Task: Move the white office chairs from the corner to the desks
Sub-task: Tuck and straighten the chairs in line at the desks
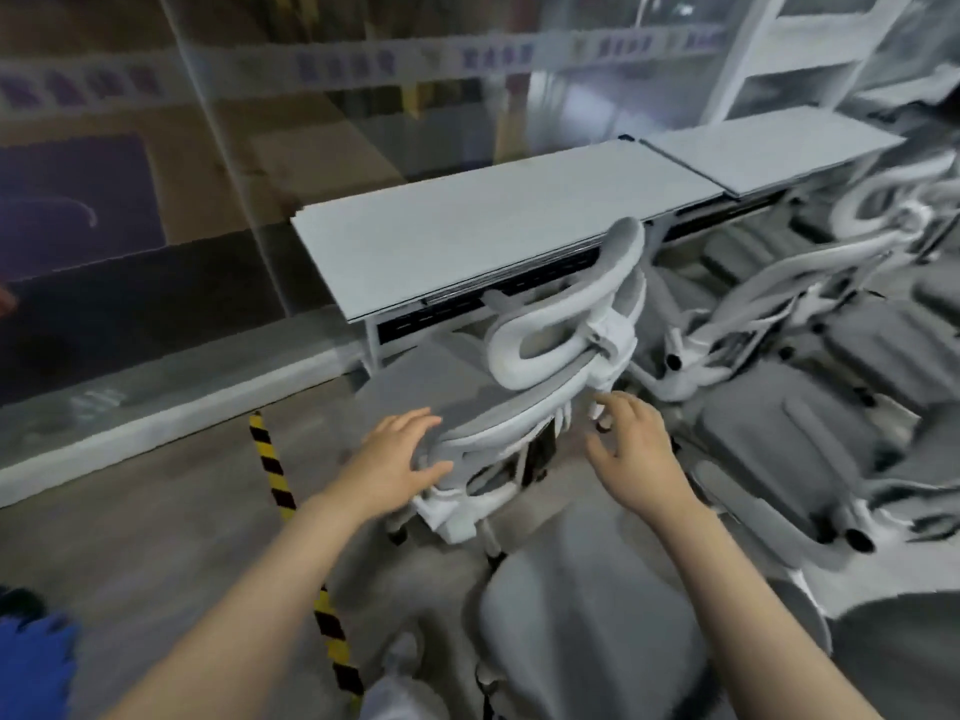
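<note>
Head view showed a grey chair back (592,615) nearest, low in the frame between the two forearms. Beyond it the left hand (400,459) lay with fingers spread on the edge of a white chair (524,407), touching but not clasping it; the right hand (631,454) hovered just beside the frame, fingers loosely bent and holding nothing. That chair stood at the near desk (493,236), its seat partly under the top, its headrest (571,314) rising toward the desk, so it faced the desk with its long axis roughly upright and leaning back. By my judgement this chair was almost placed (a last nudge perhaps). Further right, more chairs (779,433) crowded together near the far desk (769,148), apparently unsorted.
</note>
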`<action>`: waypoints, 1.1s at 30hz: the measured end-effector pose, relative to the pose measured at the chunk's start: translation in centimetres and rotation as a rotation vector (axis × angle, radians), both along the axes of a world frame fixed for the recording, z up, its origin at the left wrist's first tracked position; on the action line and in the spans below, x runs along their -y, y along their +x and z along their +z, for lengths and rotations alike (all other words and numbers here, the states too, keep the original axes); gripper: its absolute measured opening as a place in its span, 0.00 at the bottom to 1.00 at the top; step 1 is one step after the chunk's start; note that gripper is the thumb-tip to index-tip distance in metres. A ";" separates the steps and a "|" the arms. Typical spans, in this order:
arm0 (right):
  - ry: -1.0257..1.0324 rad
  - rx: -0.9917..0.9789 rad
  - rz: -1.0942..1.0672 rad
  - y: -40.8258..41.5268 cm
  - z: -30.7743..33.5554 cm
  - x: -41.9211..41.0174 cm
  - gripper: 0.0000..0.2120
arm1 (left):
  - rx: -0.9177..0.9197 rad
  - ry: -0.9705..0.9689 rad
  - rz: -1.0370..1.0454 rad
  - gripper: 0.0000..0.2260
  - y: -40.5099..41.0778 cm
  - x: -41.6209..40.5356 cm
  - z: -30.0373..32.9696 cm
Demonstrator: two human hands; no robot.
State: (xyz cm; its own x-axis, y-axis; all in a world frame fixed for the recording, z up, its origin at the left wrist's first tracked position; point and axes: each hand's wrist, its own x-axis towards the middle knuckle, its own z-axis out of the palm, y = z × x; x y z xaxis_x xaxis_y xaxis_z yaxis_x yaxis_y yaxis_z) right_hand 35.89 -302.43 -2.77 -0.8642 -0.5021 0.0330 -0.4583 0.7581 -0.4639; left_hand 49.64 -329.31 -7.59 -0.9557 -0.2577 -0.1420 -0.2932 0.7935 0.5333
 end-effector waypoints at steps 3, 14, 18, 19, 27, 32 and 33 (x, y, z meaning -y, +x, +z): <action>0.000 -0.021 -0.100 -3.8 1.2 1.9 0.26 | 0.141 0.157 -0.094 0.38 -4.9 0.9 -1.2; 0.114 0.095 -0.313 -14.1 1.5 8.5 0.31 | 0.224 0.176 -0.383 0.40 -12.0 1.5 -3.5; 0.056 0.119 -0.360 -14.1 1.2 8.6 0.21 | 0.249 0.201 -0.407 0.42 -12.0 2.1 -3.7; 0.066 0.105 -0.367 -13.9 1.0 8.3 0.19 | 0.248 0.198 -0.420 0.42 -12.0 2.1 -3.8; 0.051 0.071 -0.416 -12.1 0.6 6.2 0.21 | 0.264 0.220 -0.504 0.45 -11.6 1.3 -3.6; -0.026 0.070 -0.495 -10.3 -0.1 4.2 0.19 | 0.269 0.233 -0.549 0.42 -11.2 0.1 -3.7; -0.040 0.061 -0.508 -10.0 -0.3 3.8 0.19 | 0.264 0.230 -0.560 0.42 -11.1 -0.1 -3.9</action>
State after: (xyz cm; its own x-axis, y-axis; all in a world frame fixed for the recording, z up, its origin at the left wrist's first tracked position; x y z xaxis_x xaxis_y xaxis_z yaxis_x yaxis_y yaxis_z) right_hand 25.92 -306.24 -3.09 -0.9997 -0.0178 -0.0143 -0.0080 0.8592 -0.5116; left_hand 38.54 -329.20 -11.47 -0.8620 0.3329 -0.3822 -0.0135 0.7387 0.6739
